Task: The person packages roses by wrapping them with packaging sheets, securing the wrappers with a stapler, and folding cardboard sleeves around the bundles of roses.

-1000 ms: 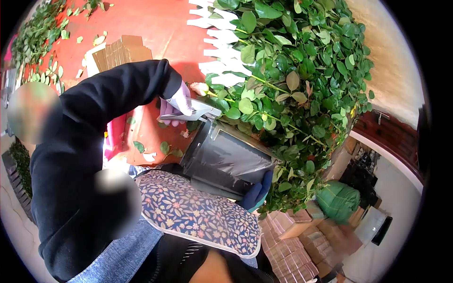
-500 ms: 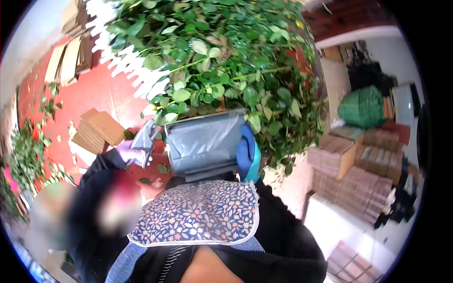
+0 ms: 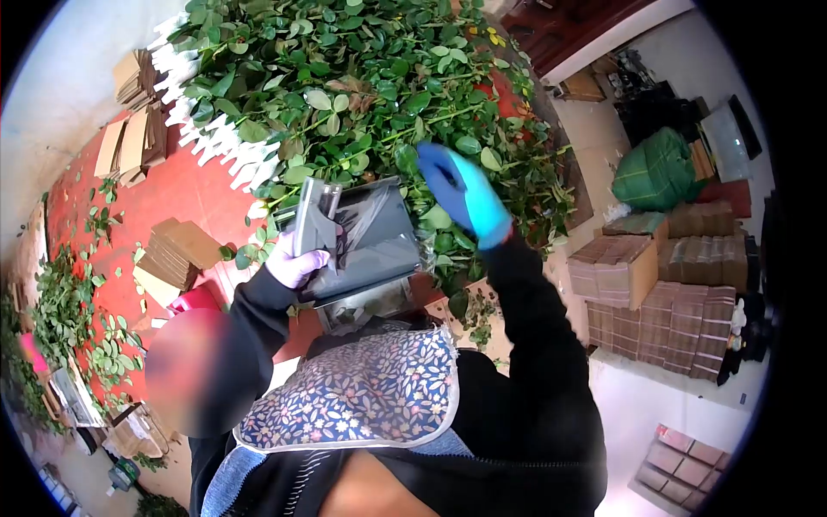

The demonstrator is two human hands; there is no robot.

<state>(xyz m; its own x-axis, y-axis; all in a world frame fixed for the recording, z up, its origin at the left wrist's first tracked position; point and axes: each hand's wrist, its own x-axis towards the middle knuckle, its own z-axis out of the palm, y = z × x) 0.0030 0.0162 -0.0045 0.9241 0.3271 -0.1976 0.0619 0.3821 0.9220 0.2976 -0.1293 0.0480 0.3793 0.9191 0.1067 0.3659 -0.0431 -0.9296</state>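
Observation:
In a pale purple glove, my left hand (image 3: 297, 258) is closed around a grey two-armed hand tool (image 3: 315, 220) that resembles a plier stapler. The tool is above the left part of a grey tray (image 3: 379, 258) covered with shiny plastic, just in front of me. My right hand (image 3: 465, 194), in a blue and turquoise glove, is off the tray's right side, over the leaves, fingers stretched and apparently holding nothing. Beyond the tray, leafy green stems (image 3: 362, 103) lie in a thick heap. Their blooms are not visible here.
White netting-like sleeves (image 3: 211, 138) line the heap's left edge. Folded cardboard pieces (image 3: 177, 250) and loose leaves lie on the red surface (image 3: 185, 189) to the left. Bundled cardboard (image 3: 659, 323) and a green sack (image 3: 655, 168) stand at right. A floral apron (image 3: 362, 379) covers my lap.
My left hand has brought the grey tool right and up, from beside the tray to over it. My right hand has left the tray's right edge and moved up over the leaves.

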